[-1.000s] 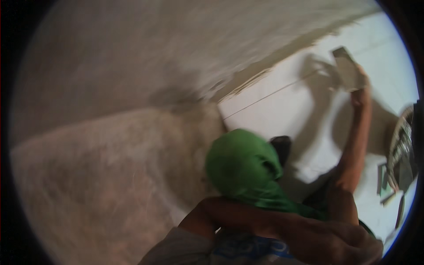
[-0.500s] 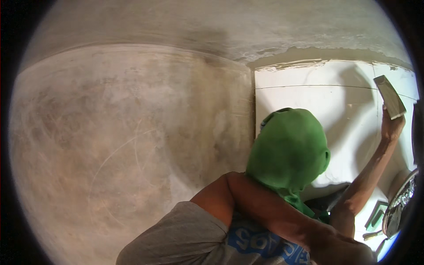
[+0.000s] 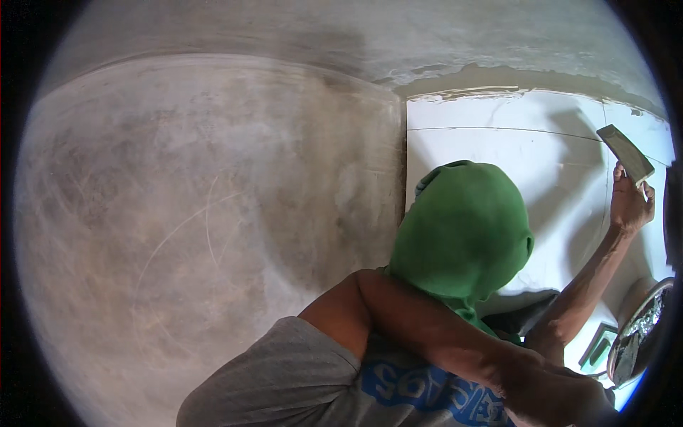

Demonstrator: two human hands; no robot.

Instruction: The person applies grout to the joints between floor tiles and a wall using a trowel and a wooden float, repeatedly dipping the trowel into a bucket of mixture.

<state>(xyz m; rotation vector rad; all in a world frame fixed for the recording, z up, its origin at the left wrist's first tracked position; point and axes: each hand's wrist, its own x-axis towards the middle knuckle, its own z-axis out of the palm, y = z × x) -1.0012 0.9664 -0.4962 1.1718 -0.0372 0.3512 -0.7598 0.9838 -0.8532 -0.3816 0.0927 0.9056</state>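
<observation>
Neither my left hand nor my right hand is in view. Below the middle, a co-worker in a green hood and grey shirt fills much of the picture. That person's raised hand is at the far right, with a flat, rectangular grey-brown block at its fingertips, tilted over the white tiles. What kind of tool the block is, I cannot tell. The co-worker's other arm crosses the chest toward the lower right; its fingers cannot be made out.
A bucket with shiny grey contents stands at the lower right edge. Beside it lies a green hand float. Bare, scratched grey plaster spreads across the left. Rough mortar borders the tiles' upper edge.
The co-worker's raised hand has turned a little, and the fingers under the block look more spread. The crossing arm reaches slightly farther right. The whole view has shifted slightly.
</observation>
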